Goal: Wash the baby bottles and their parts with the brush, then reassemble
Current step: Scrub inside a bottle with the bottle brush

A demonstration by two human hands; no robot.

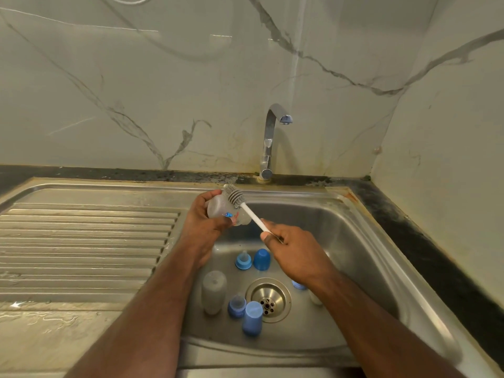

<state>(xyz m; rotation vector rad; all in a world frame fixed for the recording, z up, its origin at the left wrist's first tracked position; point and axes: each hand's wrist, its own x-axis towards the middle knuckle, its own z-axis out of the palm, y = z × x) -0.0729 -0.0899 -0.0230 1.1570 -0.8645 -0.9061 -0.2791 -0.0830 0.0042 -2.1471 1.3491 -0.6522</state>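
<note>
The left hand (203, 218) is gripping a clear bottle (227, 212) over the sink (354, 241), and the right hand (290, 248) is holding the brush (246, 207) against its outside. Below, another bottle (213, 291), nipples (243, 260) and caps (261, 259) are lying apart, so most washing and all reassembling are probably remaining.

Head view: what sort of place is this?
Most likely a home kitchen sink area: a stainless steel sink with a ribbed draining board, a chrome tap and a marble-patterned wall.
</note>
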